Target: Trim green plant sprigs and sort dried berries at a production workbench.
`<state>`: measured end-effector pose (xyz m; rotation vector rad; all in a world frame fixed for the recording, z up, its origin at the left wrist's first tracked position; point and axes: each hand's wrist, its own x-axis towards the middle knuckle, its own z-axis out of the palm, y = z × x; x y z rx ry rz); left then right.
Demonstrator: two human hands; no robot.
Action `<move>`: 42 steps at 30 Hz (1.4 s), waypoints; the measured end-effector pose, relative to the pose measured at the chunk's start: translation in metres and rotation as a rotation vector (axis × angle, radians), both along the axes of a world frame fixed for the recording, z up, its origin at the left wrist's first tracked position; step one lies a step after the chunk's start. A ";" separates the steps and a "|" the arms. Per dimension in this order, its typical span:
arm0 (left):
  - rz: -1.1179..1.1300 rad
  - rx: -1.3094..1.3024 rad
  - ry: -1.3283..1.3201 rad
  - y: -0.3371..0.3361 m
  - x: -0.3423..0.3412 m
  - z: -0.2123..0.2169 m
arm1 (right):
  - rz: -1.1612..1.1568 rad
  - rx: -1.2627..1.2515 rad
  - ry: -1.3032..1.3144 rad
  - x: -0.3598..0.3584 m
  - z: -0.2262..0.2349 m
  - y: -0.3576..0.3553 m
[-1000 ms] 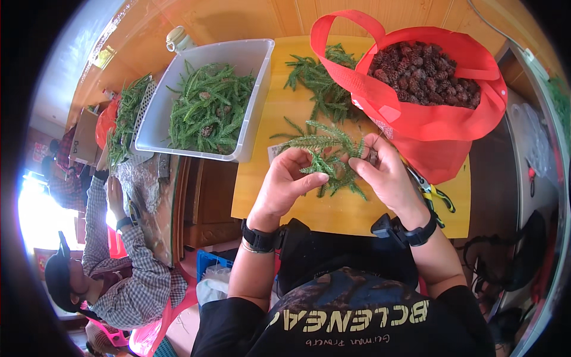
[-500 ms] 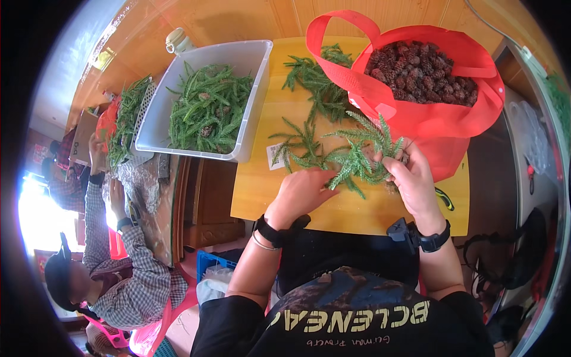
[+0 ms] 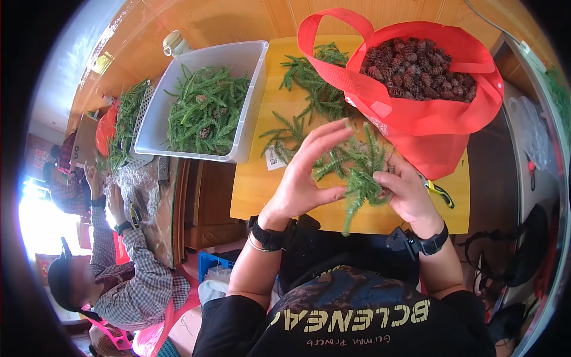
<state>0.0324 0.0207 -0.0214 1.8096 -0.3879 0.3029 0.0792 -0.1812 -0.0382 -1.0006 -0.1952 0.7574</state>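
My right hand (image 3: 410, 190) grips an artificial pine sprig (image 3: 363, 184) by its base, over the front part of the yellow table (image 3: 267, 196). My left hand (image 3: 309, 172) is spread beside the sprig, its thumb and fingers wide apart around the leafy left side. Whether the left fingertips touch the needles I cannot tell. Just beyond the hands, more green pine sprigs (image 3: 318, 89) lie loose on the table. A red fabric bag (image 3: 428, 146) full of brown pine cones (image 3: 416, 71) stands at the far right.
A clear plastic bin (image 3: 259, 77) with green sprigs and some cones stands at the left. Yellow-and-black pliers (image 3: 440, 193) lie right of my right hand. Further left, a co-worker (image 3: 134, 279) in a checked shirt works at another table.
My left hand has risen and opened wide beside the sprig. My right hand has turned the sprig, so one branch now points down toward me.
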 end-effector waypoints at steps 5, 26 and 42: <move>-0.284 -0.142 0.095 -0.001 -0.001 -0.005 | 0.146 -0.023 0.044 -0.004 -0.002 0.000; 0.201 0.277 -0.022 -0.023 -0.012 -0.006 | -0.102 -0.300 -0.751 -0.028 0.021 0.002; -0.252 -0.118 0.101 -0.018 -0.012 -0.011 | -0.223 -0.298 -1.162 -0.028 0.022 -0.006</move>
